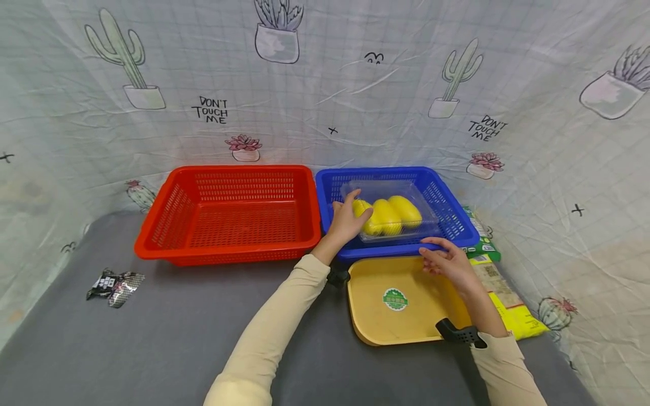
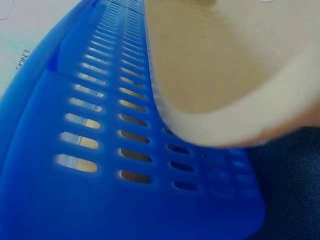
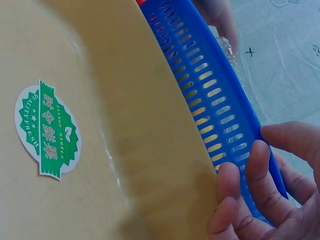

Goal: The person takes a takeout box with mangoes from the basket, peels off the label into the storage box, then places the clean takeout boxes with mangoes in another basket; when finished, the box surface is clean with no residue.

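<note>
A clear plastic box [image 1: 425,210] with a few oval yellow fruits [image 1: 405,211] sits inside the blue basket [image 1: 453,217]. My left hand [image 1: 347,221] lies at the left end of this box, thumb and index finger spread over it. With thumb and index finger, my right hand [image 1: 449,263] pinches the basket's front rim; its other fingers hang over the yellow tray. That tray [image 1: 426,301], bearing a green round sticker [image 1: 395,299], stands right before the basket. The left wrist view shows the basket's slotted wall [image 2: 110,200] but no fingers.
To the left stands a red basket [image 1: 238,223] beside the blue one. A black and silver wrapper [image 1: 115,286] lies at the far left of the grey table. Right of the tray are a yellow packet [image 1: 523,317] and a green packet [image 1: 484,245]. A patterned cloth hangs behind.
</note>
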`<state>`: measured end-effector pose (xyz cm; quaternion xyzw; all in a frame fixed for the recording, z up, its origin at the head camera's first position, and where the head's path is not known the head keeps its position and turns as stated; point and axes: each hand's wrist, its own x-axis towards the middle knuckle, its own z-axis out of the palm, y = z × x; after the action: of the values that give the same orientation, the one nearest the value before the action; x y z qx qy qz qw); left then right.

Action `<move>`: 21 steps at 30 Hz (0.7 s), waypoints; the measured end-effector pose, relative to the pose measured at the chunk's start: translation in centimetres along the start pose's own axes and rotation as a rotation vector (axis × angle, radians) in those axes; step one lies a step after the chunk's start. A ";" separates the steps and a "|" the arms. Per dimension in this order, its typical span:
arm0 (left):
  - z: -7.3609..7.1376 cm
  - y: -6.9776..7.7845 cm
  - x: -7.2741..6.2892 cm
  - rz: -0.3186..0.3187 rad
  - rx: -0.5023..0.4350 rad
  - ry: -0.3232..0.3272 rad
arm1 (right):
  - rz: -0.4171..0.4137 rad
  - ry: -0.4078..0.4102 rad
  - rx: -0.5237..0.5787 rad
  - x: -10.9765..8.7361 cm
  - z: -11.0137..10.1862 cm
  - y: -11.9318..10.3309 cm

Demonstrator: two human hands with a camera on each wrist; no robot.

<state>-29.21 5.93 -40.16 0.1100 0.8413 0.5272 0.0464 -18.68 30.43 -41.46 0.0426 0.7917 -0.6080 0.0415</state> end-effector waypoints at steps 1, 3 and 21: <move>-0.1 -0.1 0.0 -0.003 -0.004 -0.008 | -0.001 0.003 0.001 0.0 0.1 0.0; -0.2 -0.2 0.1 -0.008 -0.008 -0.025 | -0.005 0.009 0.003 0.0 0.2 0.1; 0.6 -0.2 0.8 -0.136 -0.006 -0.096 | -0.019 0.008 0.009 -0.3 0.2 0.0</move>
<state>-29.89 6.60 -40.54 0.0775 0.8419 0.5197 0.1227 -18.38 30.24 -41.47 0.0377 0.7897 -0.6115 0.0326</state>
